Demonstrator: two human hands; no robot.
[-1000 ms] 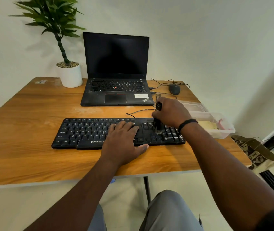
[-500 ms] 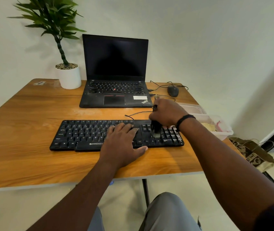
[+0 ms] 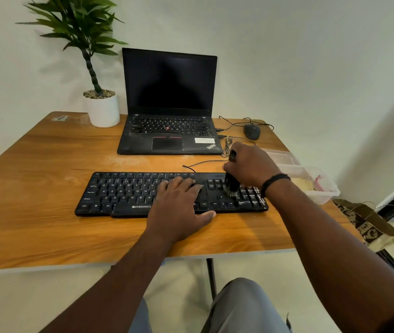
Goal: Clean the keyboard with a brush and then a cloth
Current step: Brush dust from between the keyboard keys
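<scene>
Head view, right hand (image 3: 251, 167) fingers gripping brush (image 3: 231, 186) on keyboard (image 3: 124, 191), left hand (image 3: 179, 207) flat, relaxed.

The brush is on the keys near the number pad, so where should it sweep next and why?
Probably a short stroke right, over the number pad. The right hand holds the brush with its bristles just left of those keys, which show pale streaks, while the left hand lies flat on the keyboard.

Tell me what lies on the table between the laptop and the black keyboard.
In the head view, between the laptop and the keyboard lies mostly bare wooden table; a thin black cable crosses it toward the right hand.
</scene>
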